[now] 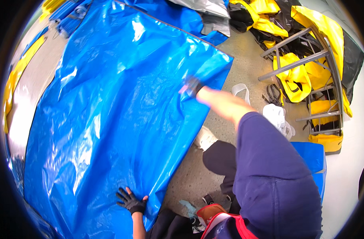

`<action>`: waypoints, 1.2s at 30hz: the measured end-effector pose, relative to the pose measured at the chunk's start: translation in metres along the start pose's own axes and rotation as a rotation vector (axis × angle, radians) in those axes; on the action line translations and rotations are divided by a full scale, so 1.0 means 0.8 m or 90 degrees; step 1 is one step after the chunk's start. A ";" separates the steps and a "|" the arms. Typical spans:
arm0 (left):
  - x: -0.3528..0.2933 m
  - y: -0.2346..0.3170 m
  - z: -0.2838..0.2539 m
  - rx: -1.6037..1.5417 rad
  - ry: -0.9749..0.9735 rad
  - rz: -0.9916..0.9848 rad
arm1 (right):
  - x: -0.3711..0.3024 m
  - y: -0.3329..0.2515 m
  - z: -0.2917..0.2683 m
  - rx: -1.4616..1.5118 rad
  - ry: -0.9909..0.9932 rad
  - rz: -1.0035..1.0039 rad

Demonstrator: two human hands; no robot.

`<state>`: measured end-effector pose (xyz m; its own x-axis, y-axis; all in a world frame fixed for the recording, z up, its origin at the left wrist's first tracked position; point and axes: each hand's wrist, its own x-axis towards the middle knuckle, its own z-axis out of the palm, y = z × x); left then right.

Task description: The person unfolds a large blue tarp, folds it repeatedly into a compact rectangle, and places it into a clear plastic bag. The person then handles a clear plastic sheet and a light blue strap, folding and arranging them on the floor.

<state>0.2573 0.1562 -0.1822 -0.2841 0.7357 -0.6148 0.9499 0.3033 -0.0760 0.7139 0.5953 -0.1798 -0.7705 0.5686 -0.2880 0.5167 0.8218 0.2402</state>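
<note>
A large, glossy blue sheet [122, 107] is lying spread out, its surface wrinkling and catching white glare. It is passing under the splayed left fingers [128, 191] and the blurred right fingers [184, 89], stretching far leftward of both. Its dark-trimmed far edge is running beyond them; its right edge is slanting just beside the left ones.

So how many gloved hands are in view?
2: the left hand, spread low on the blue plastic sheet; the right hand, blurred, farther up, near the sheet's right edge.
</note>
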 end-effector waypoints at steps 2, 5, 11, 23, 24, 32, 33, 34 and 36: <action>0.002 0.043 -0.018 0.012 -0.066 -0.003 | -0.132 0.172 -0.006 -0.263 -0.002 0.479; -0.015 0.002 -0.018 0.016 0.004 -0.047 | -0.153 0.217 -0.055 0.147 -0.125 0.779; -0.105 -0.037 0.142 0.287 0.397 0.278 | -0.126 0.231 -0.008 0.715 0.195 0.640; -0.163 -0.036 0.009 -0.039 -0.135 0.214 | -0.093 0.070 -0.210 0.360 -0.012 0.041; -0.178 -0.056 0.011 -0.040 -0.126 0.223 | -0.086 -0.008 -0.217 0.385 -0.094 -0.132; -0.174 -0.044 -0.269 -0.139 -0.039 0.113 | -0.130 -0.110 -0.203 0.312 0.102 -0.040; -0.197 -0.059 -0.267 -0.070 0.120 0.163 | -0.128 -0.107 -0.260 0.273 0.362 -0.134; -0.214 -0.071 -0.265 0.001 0.286 0.219 | -0.136 -0.106 -0.296 0.167 0.367 -0.168; -0.243 -0.053 -0.215 0.053 0.073 0.209 | -0.166 -0.115 -0.285 0.188 0.259 -0.229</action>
<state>0.2493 0.1045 0.0754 0.0297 0.8504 -0.5253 0.9990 -0.0073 0.0446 0.6834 0.4357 0.0476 -0.9662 0.2424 0.0876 0.2347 0.9679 -0.0896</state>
